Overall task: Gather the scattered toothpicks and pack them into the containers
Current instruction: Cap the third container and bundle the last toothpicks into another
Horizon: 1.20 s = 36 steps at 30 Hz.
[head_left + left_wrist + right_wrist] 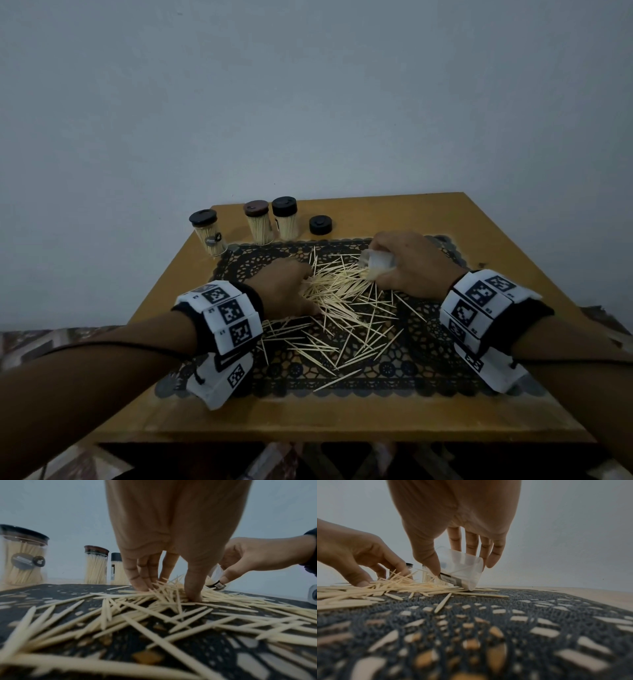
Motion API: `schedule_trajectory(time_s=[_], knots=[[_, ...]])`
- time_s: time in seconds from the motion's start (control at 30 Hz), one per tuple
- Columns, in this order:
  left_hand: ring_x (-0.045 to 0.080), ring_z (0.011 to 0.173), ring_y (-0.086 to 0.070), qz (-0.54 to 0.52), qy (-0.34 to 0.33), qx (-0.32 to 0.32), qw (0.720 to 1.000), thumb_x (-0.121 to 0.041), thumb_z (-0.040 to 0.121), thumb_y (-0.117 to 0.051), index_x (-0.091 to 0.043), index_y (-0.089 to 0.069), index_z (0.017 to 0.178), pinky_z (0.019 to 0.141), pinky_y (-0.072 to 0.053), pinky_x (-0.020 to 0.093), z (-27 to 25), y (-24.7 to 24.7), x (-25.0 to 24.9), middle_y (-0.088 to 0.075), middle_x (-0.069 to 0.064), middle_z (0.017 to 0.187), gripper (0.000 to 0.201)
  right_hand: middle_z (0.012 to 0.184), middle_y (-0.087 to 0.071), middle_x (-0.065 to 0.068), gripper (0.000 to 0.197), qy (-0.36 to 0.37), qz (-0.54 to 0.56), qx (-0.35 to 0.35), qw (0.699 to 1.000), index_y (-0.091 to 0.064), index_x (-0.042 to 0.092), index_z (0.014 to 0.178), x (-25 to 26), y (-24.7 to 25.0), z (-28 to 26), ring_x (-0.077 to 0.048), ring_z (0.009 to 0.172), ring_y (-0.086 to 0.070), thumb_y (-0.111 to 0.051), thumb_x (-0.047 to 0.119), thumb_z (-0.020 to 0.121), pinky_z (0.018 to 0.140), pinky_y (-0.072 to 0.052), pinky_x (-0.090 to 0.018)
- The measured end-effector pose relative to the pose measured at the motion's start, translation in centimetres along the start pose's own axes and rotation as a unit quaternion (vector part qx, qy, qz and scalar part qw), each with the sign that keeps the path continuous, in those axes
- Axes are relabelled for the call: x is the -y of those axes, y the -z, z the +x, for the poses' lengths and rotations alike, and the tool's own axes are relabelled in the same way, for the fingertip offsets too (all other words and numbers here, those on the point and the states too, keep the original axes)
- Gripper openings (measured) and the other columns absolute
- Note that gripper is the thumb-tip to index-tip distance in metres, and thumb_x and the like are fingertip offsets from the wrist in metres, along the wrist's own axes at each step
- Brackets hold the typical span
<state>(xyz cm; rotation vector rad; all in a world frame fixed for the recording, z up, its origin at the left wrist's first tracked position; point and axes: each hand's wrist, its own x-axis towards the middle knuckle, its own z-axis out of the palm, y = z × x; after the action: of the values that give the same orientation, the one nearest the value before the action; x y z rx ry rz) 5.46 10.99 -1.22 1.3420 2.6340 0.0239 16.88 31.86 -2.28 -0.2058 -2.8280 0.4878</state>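
A: Item, toothpicks (342,301)?
B: Scattered on the lace mat (428,370); left hand (284,291) fingers (142,577) pressed down into the heap.
A: Open container (462,566)?
B: Tilted at the heap's edge, gripped by right hand (411,263).

Plain grey wall (308,85), wooden table (342,411)

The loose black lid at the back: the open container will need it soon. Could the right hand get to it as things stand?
Probably not yet. The loose black lid sits unobstructed just beyond the right hand, but that hand grips the tilted container.
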Motion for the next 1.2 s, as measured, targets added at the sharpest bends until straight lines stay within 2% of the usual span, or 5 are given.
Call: schedule_trajectory(time_s=[0.23, 0.53, 0.67, 0.83, 1.2], knots=[[0.017, 0.083, -0.061, -0.027, -0.044, -0.041, 0.998, -0.033, 0.082, -0.073, -0.013, -0.070, 0.105, 0.071, -0.048, 0.030, 0.4, 0.0, -0.1, -0.069, 0.002, 0.094, 0.031, 0.097, -0.060, 0.002, 0.040, -0.010, 0.008, 0.009, 1.000, -0.060, 0.020, 0.106, 0.0, 0.1, 0.0, -0.015, 0.080, -0.054, -0.080, 0.030, 0.073, 0.057, -0.034, -0.024], [0.022, 0.069, -0.063, -0.085, -0.066, -0.057, 0.993, -0.028, 0.086, -0.069, -0.008, -0.075, 0.087, 0.058, -0.044, 0.024, 0.9, 0.7, 0.3, -0.071, 0.006, 0.077, 0.021, 0.100, -0.061, 0.001, 0.041, -0.012, 0.004, 0.003, 1.000, -0.061, 0.020, 0.107, -0.1, 0.0, 0.1, -0.016, 0.083, -0.054, -0.081, 0.029, 0.072, 0.061, -0.037, -0.024], [0.009, 0.066, -0.061, -0.103, -0.052, -0.067, 0.991, -0.023, 0.084, -0.072, -0.014, -0.076, 0.092, 0.054, -0.041, 0.016, 1.1, 2.1, 1.1, -0.070, -0.002, 0.078, 0.013, 0.100, -0.061, -0.001, 0.041, -0.024, -0.003, -0.011, 1.000, -0.062, 0.019, 0.107, 0.0, 0.2, 0.1, -0.019, 0.085, -0.054, -0.081, 0.028, 0.072, 0.064, -0.039, -0.028], [0.013, 0.072, -0.059, -0.084, -0.041, -0.070, 0.993, -0.026, 0.086, -0.069, -0.016, -0.075, 0.099, 0.049, -0.037, 0.004, 0.8, 3.6, 1.8, -0.067, -0.002, 0.082, 0.018, 0.098, -0.057, 0.003, 0.042, -0.025, -0.023, -0.016, 0.999, -0.061, 0.020, 0.108, -0.3, 0.2, 0.2, -0.018, 0.087, -0.050, -0.080, 0.031, 0.072, 0.061, -0.035, -0.027], [0.014, 0.063, -0.054, -0.051, -0.113, -0.016, 0.992, -0.026, 0.088, -0.068, -0.013, -0.074, 0.096, 0.055, -0.037, 0.026, 2.8, 3.5, -2.2, -0.068, 0.004, 0.076, 0.016, 0.098, -0.064, 0.003, 0.037, 0.066, 0.037, 0.007, 0.997, -0.066, 0.015, 0.105, 0.6, 0.1, -0.2, -0.014, 0.084, -0.056, -0.079, 0.032, 0.076, 0.068, -0.039, -0.027]])
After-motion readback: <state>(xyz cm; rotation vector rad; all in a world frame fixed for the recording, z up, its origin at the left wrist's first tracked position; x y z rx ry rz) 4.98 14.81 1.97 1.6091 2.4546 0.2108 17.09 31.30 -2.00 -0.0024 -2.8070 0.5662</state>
